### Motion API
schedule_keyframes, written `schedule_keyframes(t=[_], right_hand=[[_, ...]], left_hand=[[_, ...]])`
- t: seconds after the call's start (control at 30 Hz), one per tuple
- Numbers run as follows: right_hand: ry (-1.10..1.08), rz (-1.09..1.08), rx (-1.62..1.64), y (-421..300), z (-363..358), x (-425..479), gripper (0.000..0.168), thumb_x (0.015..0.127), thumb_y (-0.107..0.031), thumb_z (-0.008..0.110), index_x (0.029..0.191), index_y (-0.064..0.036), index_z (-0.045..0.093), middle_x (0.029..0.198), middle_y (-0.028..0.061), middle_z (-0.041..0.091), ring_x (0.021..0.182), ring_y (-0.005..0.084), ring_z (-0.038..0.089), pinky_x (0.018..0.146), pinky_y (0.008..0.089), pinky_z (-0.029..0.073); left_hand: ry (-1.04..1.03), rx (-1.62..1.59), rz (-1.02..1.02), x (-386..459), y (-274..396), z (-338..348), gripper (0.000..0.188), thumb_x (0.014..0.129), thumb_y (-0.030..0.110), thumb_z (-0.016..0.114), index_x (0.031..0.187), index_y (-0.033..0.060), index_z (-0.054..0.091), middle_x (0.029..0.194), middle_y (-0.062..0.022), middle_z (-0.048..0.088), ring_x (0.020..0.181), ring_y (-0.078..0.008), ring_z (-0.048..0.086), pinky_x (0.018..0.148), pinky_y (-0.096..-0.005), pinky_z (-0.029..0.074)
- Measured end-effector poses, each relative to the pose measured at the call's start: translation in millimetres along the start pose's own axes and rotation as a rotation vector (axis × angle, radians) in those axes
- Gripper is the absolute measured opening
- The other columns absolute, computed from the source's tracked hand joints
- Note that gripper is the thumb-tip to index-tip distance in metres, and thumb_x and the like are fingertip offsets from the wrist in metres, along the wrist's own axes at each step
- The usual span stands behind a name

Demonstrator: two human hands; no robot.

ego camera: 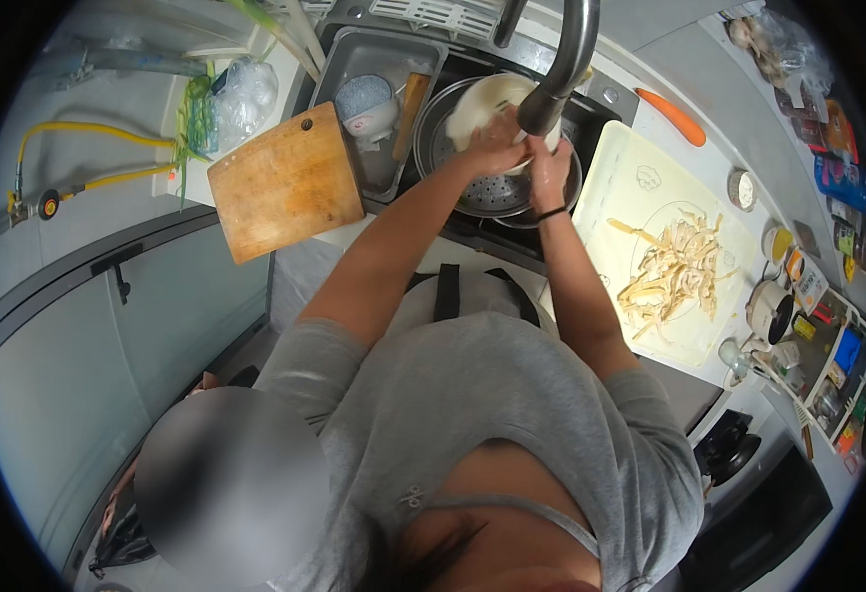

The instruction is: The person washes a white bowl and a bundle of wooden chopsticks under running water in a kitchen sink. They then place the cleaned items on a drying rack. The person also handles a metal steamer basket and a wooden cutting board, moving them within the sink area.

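Observation:
My left hand (503, 144) reaches over a white bowl (475, 103) in the sink, its fingers against the pale inside. Close beside it, my right hand (550, 174) is near the bowl's front right edge, just below the faucet head (540, 115). The faucet hides part of both hands, so whether either grips the bowl or something small cannot be made out. Beneath the bowl sits a perforated steel steamer basket (496, 196), its holes showing at the front. A dark band circles my right wrist.
Left of the basket, a grey tray (370, 174) holds a speckled bowl (364, 96) and a wooden-handled tool (411, 111). A wooden cutting board (285, 185) overhangs the counter edge. On the right, pale strips (673, 263) lie on a cream mat (610, 170), with a carrot (673, 118) behind.

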State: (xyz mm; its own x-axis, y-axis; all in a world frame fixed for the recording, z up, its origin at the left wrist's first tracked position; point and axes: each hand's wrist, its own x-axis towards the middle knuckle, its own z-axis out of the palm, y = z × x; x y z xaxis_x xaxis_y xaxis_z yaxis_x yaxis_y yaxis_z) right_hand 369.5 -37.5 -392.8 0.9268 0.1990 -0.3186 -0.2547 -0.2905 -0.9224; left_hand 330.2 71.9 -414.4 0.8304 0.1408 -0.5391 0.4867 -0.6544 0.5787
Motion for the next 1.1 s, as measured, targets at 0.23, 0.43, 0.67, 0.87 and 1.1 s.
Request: schedule_keyframes(t=[0.23, 0.43, 0.67, 0.87, 1.1], right_hand=[[0.114, -0.172, 0.080, -15.7, 14.7, -6.5, 0.036, 0.072, -0.022, 0.061, 0.087, 0.006, 0.043, 0.083, 0.0127, 0.051, 0.076, 0.0194, 0.049, 0.070, 0.0302, 0.039], [-0.058, 0.304, 0.471, -2.0, 11.2, 13.5, 0.024, 0.074, -0.023, 0.057, 0.081, 0.000, 0.052, 0.077, 0.0070, 0.054, 0.067, 0.0172, 0.052, 0.059, 0.0287, 0.042], [-0.357, 0.490, 0.399, 18.9, 11.7, 43.1, 0.043, 0.074, -0.032, 0.060, 0.099, 0.003, 0.052, 0.092, 0.0108, 0.056, 0.077, 0.0188, 0.056, 0.065, 0.0300, 0.045], [-0.267, -0.432, -0.668, -29.7, 3.2, 109.7, 0.041, 0.074, -0.044, 0.058, 0.087, -0.005, 0.055, 0.081, 0.0087, 0.058, 0.078, 0.0219, 0.056, 0.066, 0.0333, 0.044], [-0.223, -0.740, -1.312, -25.4, -12.0, 217.4, 0.030, 0.079, -0.029, 0.048, 0.088, -0.002, 0.055, 0.078, 0.0192, 0.055, 0.076, 0.0350, 0.054, 0.067, 0.0437, 0.042]], left_hand=[[-0.002, -0.372, 0.125, 3.5, 20.0, -6.6, 0.076, 0.081, 0.046, 0.039, 0.133, 0.0087, -0.001, 0.137, -0.0142, 0.000, 0.126, -0.0283, -0.001, 0.099, -0.0463, 0.009], [-0.334, -0.566, 0.470, -53.5, 16.8, -35.5, 0.060, 0.085, 0.047, 0.034, 0.129, 0.0068, 0.025, 0.121, -0.0152, 0.042, 0.111, -0.0261, 0.041, 0.094, -0.0303, 0.027], [-0.057, 0.116, 0.176, -77.7, -17.3, -25.3, 0.052, 0.078, 0.050, 0.047, 0.110, 0.0087, 0.052, 0.097, -0.0156, 0.058, 0.093, -0.0345, 0.053, 0.080, -0.0377, 0.042], [0.036, -1.069, -0.032, -48.5, -46.1, -24.0, 0.040, 0.076, 0.028, 0.064, 0.101, -0.0013, 0.055, 0.088, -0.0069, 0.059, 0.083, -0.0131, 0.054, 0.073, -0.0278, 0.043], [0.148, -1.505, -0.139, -14.7, -64.1, 1.1, 0.052, 0.080, 0.041, 0.054, 0.112, 0.0001, 0.049, 0.102, -0.0087, 0.055, 0.091, -0.0157, 0.052, 0.078, -0.0285, 0.042]])
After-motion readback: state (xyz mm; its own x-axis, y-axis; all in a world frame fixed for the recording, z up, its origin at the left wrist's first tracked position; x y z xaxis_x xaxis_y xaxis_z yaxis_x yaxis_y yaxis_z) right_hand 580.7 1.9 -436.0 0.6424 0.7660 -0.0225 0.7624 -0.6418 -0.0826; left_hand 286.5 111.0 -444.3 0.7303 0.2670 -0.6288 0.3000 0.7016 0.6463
